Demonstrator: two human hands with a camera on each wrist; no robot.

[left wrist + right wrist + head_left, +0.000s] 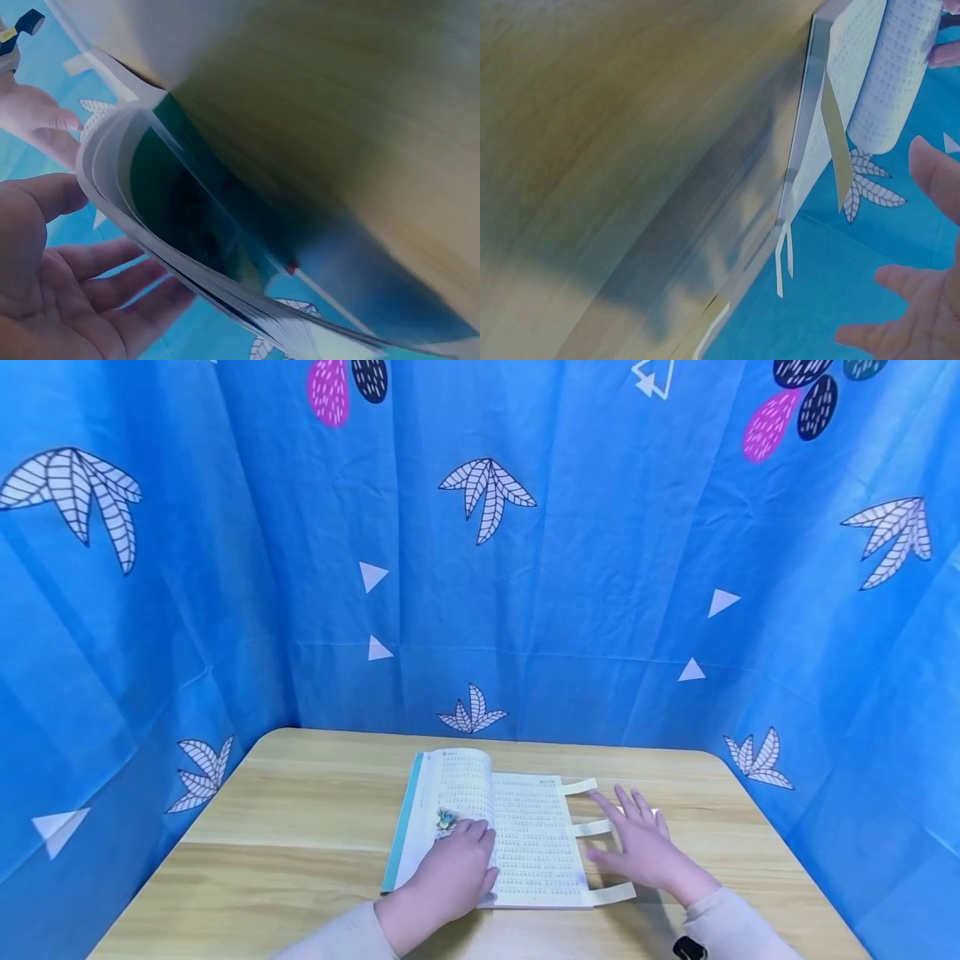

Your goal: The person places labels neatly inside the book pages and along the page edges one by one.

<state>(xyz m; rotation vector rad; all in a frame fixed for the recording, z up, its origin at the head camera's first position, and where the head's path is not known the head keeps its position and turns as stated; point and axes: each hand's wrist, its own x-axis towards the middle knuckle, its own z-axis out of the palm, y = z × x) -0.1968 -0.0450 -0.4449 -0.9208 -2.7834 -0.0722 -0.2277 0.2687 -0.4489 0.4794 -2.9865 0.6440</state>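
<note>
An open book lies on the table, its left-hand pages bulging up in a curve. My left hand rests on those pages near the spine. In the left wrist view, the fingers of the left hand lie fairly straight along the outside of the curved pages. Three pale yellow paper strips stick out from the book's right edge. Over the table beside them, my right hand hovers with its fingers spread and holds nothing. Another pale piece is partly hidden behind that hand.
A wooden table with rounded far corners carries the book. Blue patterned cloth hangs around its back and sides. In the right wrist view, a flat yellowish piece lies on the tabletop. A black band is on the right wrist.
</note>
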